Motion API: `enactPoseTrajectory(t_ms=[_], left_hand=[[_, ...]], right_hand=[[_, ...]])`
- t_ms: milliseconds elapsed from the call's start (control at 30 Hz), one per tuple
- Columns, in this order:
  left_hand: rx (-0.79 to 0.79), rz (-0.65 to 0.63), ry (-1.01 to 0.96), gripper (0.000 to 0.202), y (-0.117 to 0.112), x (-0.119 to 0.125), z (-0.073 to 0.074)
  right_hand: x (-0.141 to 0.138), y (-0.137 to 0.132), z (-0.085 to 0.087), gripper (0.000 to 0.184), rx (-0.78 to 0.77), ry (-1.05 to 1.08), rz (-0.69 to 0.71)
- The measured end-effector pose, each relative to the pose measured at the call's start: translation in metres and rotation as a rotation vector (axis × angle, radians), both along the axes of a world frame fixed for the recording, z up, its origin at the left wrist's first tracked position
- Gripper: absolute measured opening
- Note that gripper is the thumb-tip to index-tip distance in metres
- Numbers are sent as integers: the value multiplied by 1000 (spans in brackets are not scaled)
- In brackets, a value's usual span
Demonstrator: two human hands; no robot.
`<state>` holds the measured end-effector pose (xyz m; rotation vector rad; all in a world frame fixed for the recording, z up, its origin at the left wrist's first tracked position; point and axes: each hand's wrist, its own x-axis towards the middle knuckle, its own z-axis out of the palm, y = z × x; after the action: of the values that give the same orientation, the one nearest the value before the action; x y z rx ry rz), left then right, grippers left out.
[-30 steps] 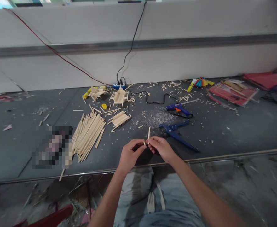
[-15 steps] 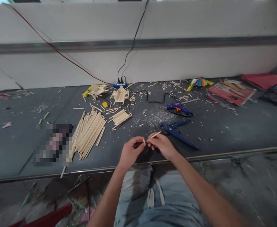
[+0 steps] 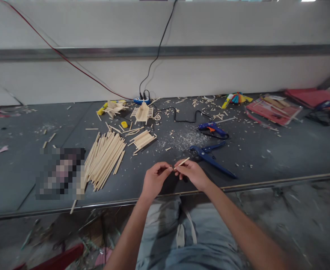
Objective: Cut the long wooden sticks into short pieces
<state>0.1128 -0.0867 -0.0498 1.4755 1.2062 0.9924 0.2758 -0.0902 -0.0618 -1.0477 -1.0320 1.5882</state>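
Pale wood at the fingertips: the right hand (image 3: 192,174) has a slim stick (image 3: 182,163) in a tight pinch between thumb and fingers, its far end slanting up and away to the right. Meeting it, the left hand (image 3: 155,179) has its fingers curled, thumb and forefinger brought almost together; whether they grip anything is too small to tell. Both hands are just above the worktop (image 3: 302,153), near the middle of its front edge, fingertips right beside each other.

Just beyond the right hand we have a blue cutter (image 3: 217,165), handles spread, with a blue glue gun (image 3: 214,129) behind it. Over to the left, a heap of sticks (image 3: 105,161) runs down towards the front edge, one stick poking past it. Between heap and glue gun sits a small slatted frame (image 3: 142,140).

Now the containers: near the back edge, a trough-shaped wooden model (image 3: 143,113) opens upwards. Towards the right rear corner lies a red packet (image 3: 277,110), pale strips across it; whether any are inside, I can't tell.
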Motion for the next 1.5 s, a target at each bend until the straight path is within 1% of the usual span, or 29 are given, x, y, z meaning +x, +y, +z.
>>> enactPoseTrajectory(t_ms=[167,267,500,633,867,1067,1267,1500], left_hand=[[58,3,11,17,1,0,2],[34,-12,24,17,0,-1,3],[-7,-52,-47,12,-2,2,-2],[21,-108,-69,9,-2,1,-1],[77,-143,44,8,-1,0,0],[152,-172,97,12,-1,-2,1],[200,-174,77,13,-1,-1,0],[195,-171,38,13,-1,-1,-2]], right_hand=[[-1,1,-2,18,26,-54,38],[-2,1,-4,20,21,-62,34],[-3,2,-5,22,16,-37,11],[-2,2,-3,20,9,-43,23],[-1,3,-1,16,-6,0,9],[-1,2,2,15,-36,-11,-8],[-1,2,-1,18,-39,-19,-1],[0,2,-4,24,-18,-28,19]])
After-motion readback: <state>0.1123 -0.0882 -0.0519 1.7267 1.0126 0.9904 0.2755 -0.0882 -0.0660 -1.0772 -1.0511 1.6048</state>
